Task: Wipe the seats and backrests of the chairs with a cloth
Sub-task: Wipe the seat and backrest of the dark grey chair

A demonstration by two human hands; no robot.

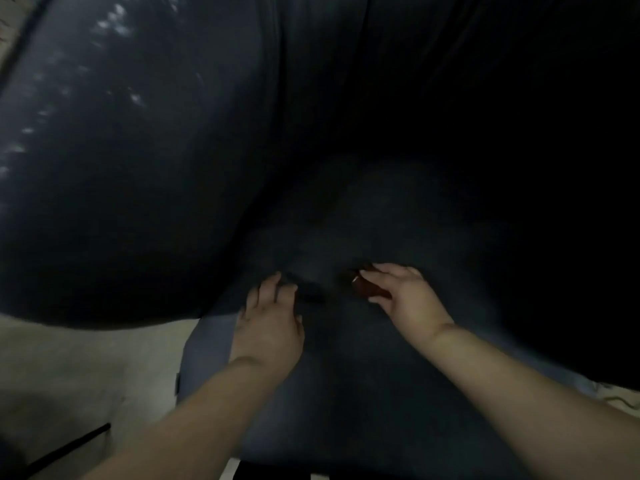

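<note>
The picture is very dark, and no cloth can be made out with any certainty. What shows is a dark blue-grey padded surface [363,358], probably the seat of a chair, running away from the viewer toward a darker upright mass [346,209] that may be the backrest; the seat's long axis appears to run front to back.

The left hand [268,323] lies on this seat with its fingers spread and bent down onto the padding, its grip apart, likely steadying or smoothing the surface. Just right of it, not touching, the right hand [405,299] has its grip clamped on a small reddish-brown object [363,289], pinched between thumb and fingers; the thing points leftward toward the left hand. What it is cannot be told.

Left of the seat lies pale floor [86,368] with a thin black bar [69,448] across it. Behind hangs a large dark curved surface [138,168].
</note>
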